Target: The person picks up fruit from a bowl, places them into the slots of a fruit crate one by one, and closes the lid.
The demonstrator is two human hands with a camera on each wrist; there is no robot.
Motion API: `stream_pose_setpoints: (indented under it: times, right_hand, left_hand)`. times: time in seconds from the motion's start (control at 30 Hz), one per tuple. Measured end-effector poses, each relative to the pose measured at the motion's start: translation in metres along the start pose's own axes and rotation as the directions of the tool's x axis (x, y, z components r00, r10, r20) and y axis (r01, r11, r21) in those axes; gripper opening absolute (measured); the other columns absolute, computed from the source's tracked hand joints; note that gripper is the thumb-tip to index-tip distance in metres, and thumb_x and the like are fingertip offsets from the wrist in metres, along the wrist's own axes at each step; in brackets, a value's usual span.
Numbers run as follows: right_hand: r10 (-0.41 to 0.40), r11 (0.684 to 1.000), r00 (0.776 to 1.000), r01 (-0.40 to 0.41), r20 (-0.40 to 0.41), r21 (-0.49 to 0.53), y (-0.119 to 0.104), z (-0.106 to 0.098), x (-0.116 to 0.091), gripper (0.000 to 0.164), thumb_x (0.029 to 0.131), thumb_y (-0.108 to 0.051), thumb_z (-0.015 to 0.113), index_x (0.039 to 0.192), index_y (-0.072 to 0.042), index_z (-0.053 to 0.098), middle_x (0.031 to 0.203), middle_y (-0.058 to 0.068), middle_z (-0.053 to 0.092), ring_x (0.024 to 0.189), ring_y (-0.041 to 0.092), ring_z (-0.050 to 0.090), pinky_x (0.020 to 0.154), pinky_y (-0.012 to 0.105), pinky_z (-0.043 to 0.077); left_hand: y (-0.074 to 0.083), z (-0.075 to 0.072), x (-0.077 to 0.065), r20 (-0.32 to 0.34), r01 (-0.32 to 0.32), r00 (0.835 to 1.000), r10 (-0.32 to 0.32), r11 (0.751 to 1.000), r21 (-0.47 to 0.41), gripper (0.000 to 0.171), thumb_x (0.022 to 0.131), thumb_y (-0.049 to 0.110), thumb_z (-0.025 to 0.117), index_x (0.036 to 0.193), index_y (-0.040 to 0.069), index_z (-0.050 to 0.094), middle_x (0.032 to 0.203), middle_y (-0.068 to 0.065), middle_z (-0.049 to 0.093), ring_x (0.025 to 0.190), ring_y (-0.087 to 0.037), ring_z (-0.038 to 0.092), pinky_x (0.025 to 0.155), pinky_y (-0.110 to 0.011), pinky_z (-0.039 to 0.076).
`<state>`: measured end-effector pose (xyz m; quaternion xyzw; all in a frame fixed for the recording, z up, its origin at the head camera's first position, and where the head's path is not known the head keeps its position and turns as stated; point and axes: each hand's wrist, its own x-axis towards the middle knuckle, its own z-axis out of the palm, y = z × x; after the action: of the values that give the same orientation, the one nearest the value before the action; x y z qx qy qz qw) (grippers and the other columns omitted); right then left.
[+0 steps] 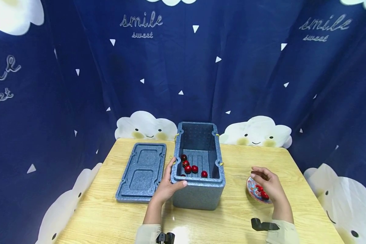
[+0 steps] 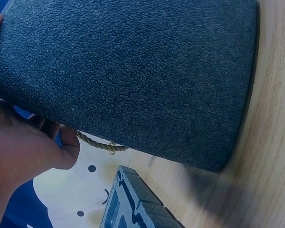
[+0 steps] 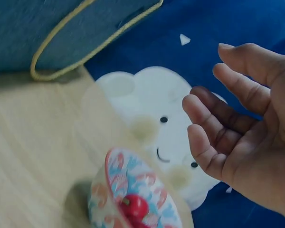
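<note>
A speckled blue foam box (image 1: 198, 196) stands open at the table's middle. Several small round red fruits (image 1: 195, 168), cherry-like, lie on its floor toward the near left. My left hand (image 1: 166, 189) grips the box's near left corner, its thumb over the front rim and its fingers along the left side; the left wrist view shows that hand (image 2: 23, 147) against the textured wall. Above a patterned bowl (image 1: 253, 191) on the right hovers my right hand (image 1: 271, 184), fingers loosely bent and holding nothing. More red fruits (image 3: 135, 206) sit inside that bowl, partly hidden by the hand.
The box's blue lid (image 1: 141, 173) lies flat on the table left of the box. Yellow cord (image 3: 57, 76) loops hang from the box's sides. Behind the wooden table (image 1: 238, 217) hangs a dark blue curtain (image 1: 183, 67) with clouds and white triangles.
</note>
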<state>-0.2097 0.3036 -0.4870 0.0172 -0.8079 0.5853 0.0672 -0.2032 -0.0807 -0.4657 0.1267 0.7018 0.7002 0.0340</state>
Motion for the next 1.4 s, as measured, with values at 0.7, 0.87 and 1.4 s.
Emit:
stream_pose_setpoints:
  times: [0.7,0.87,1.4]
  right_hand:
    - [0.111,0.987,0.991,-0.1,-0.081,0.123,0.166,-0.048,0.029,0.051,0.083,-0.035,0.07,0.124,-0.007,0.056,0.107,0.003,0.06,0.095,0.01,0.057,0.073,0.022,0.05]
    - [0.151,0.988,0.984,-0.148,-0.1,0.037,0.164,-0.045,0.029,0.061,0.08,-0.049,0.068,0.124,-0.009,0.055,0.105,-0.002,0.059,0.091,0.006,0.054,0.069,0.02,0.048]
    - [0.184,0.976,0.944,-0.208,-0.273,-0.06,0.161,-0.031,0.031,0.042,0.086,-0.038,0.065,0.116,-0.01,0.058,0.097,-0.007,0.059,0.083,0.006,0.053,0.063,0.022,0.045]
  left_hand:
    - [-0.001,0.001,0.002,-0.008,0.009,1.0,-0.009,1.0,0.002,0.096,0.074,0.01,0.075,0.149,0.02,0.017,0.153,-0.011,0.007,0.136,-0.032,0.005,0.104,-0.059,0.009]
    - [-0.001,0.001,0.002,-0.004,0.011,1.0,-0.011,1.0,-0.003,0.096,0.074,0.01,0.075,0.149,0.02,0.016,0.153,-0.011,0.007,0.136,-0.033,0.005,0.103,-0.06,0.01]
    - [-0.005,-0.001,0.001,0.012,-0.003,1.0,0.003,1.0,-0.007,0.095,0.075,0.011,0.075,0.15,0.017,0.015,0.154,-0.01,0.006,0.136,-0.035,0.002,0.102,-0.062,0.006]
